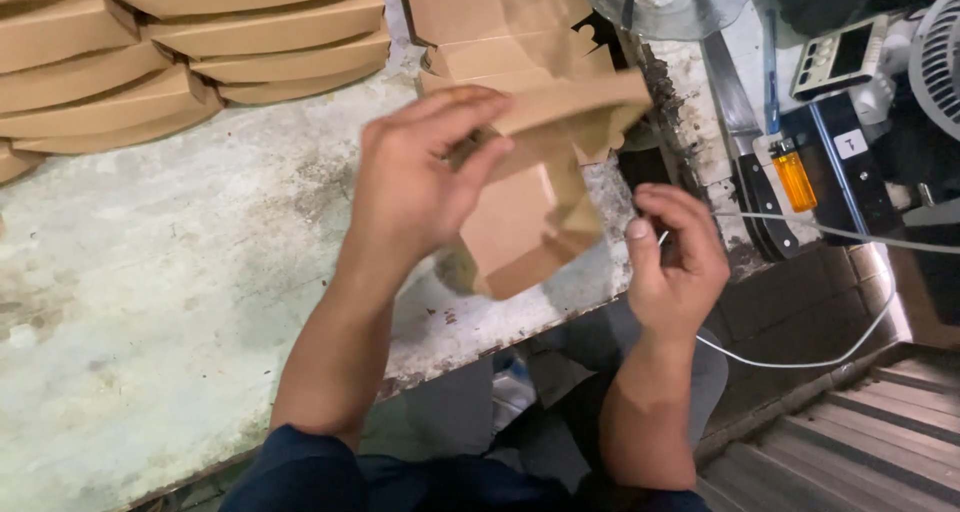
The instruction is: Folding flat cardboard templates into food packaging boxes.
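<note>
Cardboard blank (540, 187), brown, partly folded: we grasp it in our left hand (420, 177), raised above the worn table (160, 272). Our right hand (675, 257), just beside its lower corner, is loosely curled, pinching a white cable (830, 234). Folded boxes (150, 52) stacked beyond our left hand. Orange lighter (795, 177) right of our right hand.

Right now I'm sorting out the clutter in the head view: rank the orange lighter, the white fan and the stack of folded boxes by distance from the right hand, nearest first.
From the right hand:
1. Orange lighter, just up and to its right, on the dark ledge.
2. White fan, at the far right edge, beyond the lighter.
3. Stack of folded boxes, far across the table at upper left.
</note>
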